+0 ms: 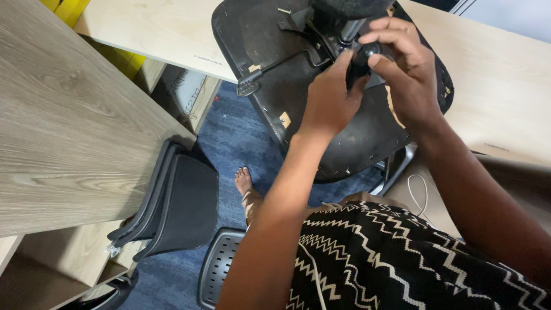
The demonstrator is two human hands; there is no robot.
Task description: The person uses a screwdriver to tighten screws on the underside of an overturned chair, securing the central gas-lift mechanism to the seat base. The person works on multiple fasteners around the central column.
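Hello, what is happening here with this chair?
A person has a black office chair seat turned upside down on a light wooden table. Both hands work at the metal mechanism under it: the left hand and the right hand close around a small black knob. A black lever sticks out leftward.

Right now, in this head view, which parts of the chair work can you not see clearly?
- Small black part between both hands: mostly covered by the left hand and right hand, so its shape is unclear.
- Chair column: cut off by the top edge.
- Upturned seat underside: its near part hidden behind the arms.
- Small marks along the seat rim: too small to identify.
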